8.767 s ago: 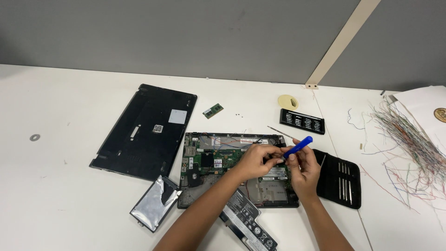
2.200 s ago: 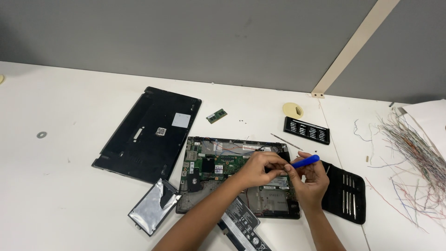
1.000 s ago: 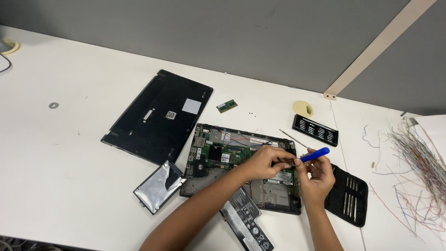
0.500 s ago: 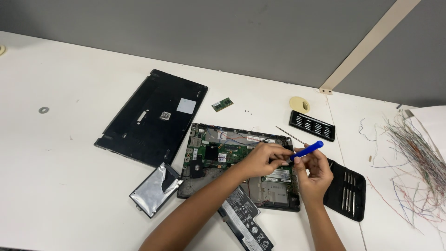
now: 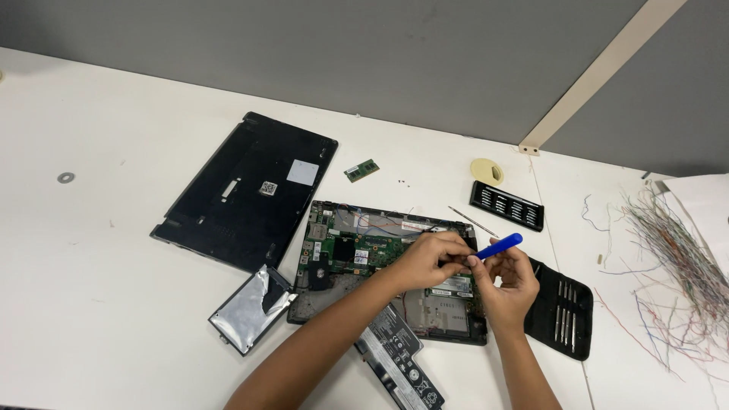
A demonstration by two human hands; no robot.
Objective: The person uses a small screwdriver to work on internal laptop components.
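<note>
Both of your hands meet over the right half of the opened laptop (image 5: 380,266), which lies bottom-up near the front edge of the desk (image 5: 91,319) with its green circuit board bare. Your right hand (image 5: 510,282) has its fingers closed around a blue-handled screwdriver (image 5: 499,246), the handle slanting up and away toward the far right. Your left hand (image 5: 431,258) has its fingers pinched together right at the tool's lower end; whether they grip the tip or some small part, you cannot tell from here. Left of the laptop lies its black bottom cover (image 5: 247,190), and a silver drive (image 5: 250,310) sits at its front-left corner. A long battery (image 5: 399,366) rests by your left forearm. The black tool pouch (image 5: 563,319) is just right of your right hand.
</note>
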